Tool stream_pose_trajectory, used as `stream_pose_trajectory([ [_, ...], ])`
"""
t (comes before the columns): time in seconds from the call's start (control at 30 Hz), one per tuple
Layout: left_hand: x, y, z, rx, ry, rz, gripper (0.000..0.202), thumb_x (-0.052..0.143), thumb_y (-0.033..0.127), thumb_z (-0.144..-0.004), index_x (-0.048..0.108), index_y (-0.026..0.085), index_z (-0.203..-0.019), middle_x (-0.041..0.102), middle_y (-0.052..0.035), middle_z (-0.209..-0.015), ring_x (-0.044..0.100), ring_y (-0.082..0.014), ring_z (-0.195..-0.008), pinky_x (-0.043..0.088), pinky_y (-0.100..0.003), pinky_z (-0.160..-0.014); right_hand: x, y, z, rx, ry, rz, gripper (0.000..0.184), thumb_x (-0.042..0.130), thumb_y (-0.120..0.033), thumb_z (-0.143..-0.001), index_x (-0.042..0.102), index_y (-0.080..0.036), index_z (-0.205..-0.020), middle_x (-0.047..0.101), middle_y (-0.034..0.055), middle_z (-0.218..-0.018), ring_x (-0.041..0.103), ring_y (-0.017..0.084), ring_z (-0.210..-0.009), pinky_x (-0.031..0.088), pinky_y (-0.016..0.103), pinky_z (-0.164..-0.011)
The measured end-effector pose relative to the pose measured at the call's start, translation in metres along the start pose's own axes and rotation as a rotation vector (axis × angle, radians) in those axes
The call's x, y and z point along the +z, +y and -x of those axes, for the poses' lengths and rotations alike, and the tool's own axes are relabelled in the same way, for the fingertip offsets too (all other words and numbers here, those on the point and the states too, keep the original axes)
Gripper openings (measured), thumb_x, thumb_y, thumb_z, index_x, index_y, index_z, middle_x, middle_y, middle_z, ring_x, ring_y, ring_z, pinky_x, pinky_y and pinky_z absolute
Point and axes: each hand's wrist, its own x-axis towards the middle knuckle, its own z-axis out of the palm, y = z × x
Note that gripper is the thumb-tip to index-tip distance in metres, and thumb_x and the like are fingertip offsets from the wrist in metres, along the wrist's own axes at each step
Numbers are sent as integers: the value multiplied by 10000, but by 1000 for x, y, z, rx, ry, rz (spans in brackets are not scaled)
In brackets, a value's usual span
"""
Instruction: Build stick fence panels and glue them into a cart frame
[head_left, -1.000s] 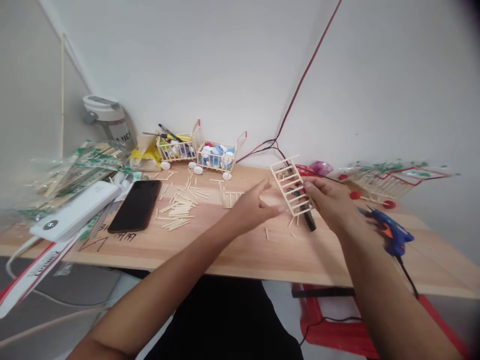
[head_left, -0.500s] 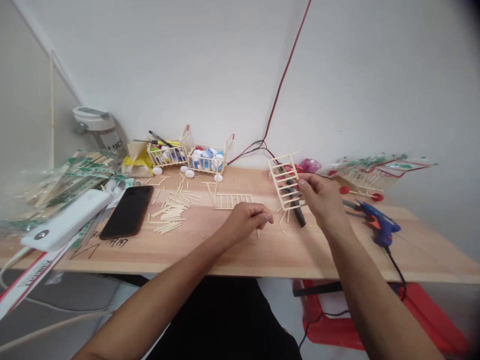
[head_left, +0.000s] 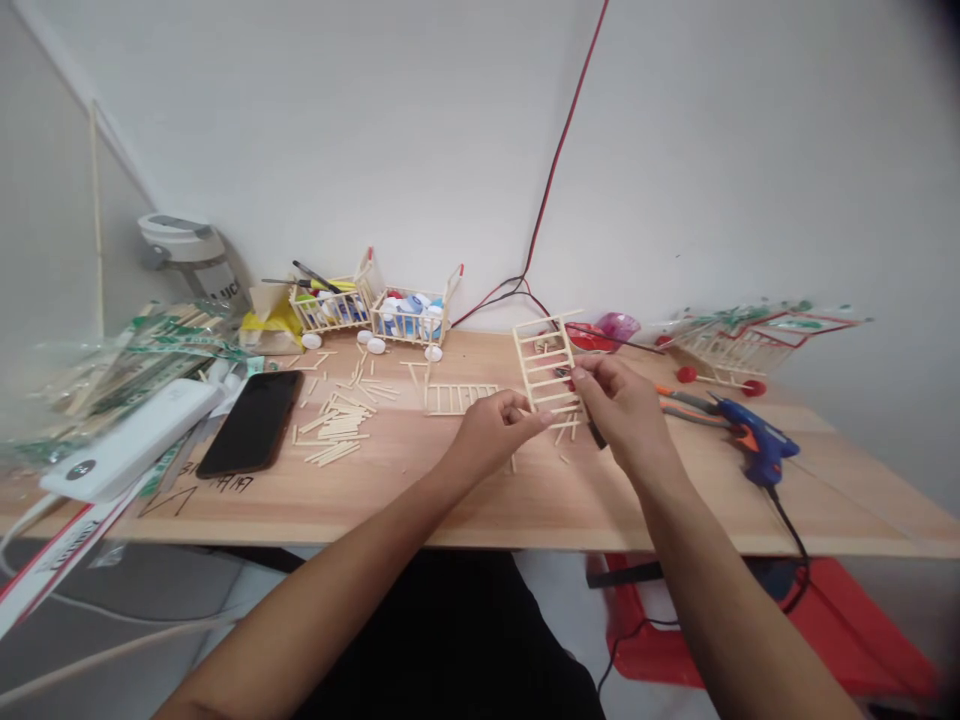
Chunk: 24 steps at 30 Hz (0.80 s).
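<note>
Head view, seen from close by: a pale ladder-like frame of thin wooden sticks [head_left: 546, 365] is held nearly upright just above the light wooden desk [head_left: 420, 490], well left of the blue hot-glue gun [head_left: 757, 438]. The right hand [head_left: 622, 410] pinches its right rail between thumb and forefinger, the other fingers curled. The left hand [head_left: 491, 432] has its fingertips pressed together on the frame's lower end. Further left of the glue gun, a flat stick panel [head_left: 461, 398], scattered loose sticks [head_left: 337, 420] and a black phone [head_left: 253, 422] lie on the desk.
</note>
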Motion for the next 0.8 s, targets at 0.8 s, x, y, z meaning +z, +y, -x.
stream_pose_trajectory([
  [0.8,-27,-6,23,166,-84,-643,104,589,156,-811,667,154,-881,676,-49,-902,605,-186,-901,456,-312,-843,-67,22,-3,121,417,-63,272,672,-362,-735,680,-166,-924,627,24,-709,457,90,-514,362,237,-480],
])
